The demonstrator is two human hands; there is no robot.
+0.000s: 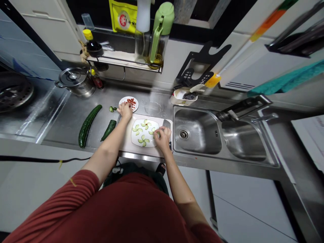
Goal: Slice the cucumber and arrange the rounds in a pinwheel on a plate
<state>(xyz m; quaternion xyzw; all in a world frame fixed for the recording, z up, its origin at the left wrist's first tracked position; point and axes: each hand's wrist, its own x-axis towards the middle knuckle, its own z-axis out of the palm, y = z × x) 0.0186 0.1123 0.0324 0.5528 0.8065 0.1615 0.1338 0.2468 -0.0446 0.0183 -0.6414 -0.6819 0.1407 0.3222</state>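
Note:
My left hand [125, 110] reaches over the near side of a small round plate [137, 104] of chopped red pieces [130, 101]. Its fingers bend together at the pieces; what they pinch is too small to make out. A white squarish plate [136, 141] lies on a cutting board [126, 143], with pale green cucumber slices [143, 140] laid out in pinwheel shapes. One pinwheel has a red dot at its centre. Over that plate's right edge, my right hand [163, 137] is closed, with a bit of green cucumber slice showing at its fingertips.
Left of the board lie a whole cucumber [88, 126], a cut cucumber [109, 130] and small cucumber ends [112, 109]. A knife [167, 125] rests on the board's right side. The double sink [199, 135] is to the right; a steel pot [76, 82] stands back left.

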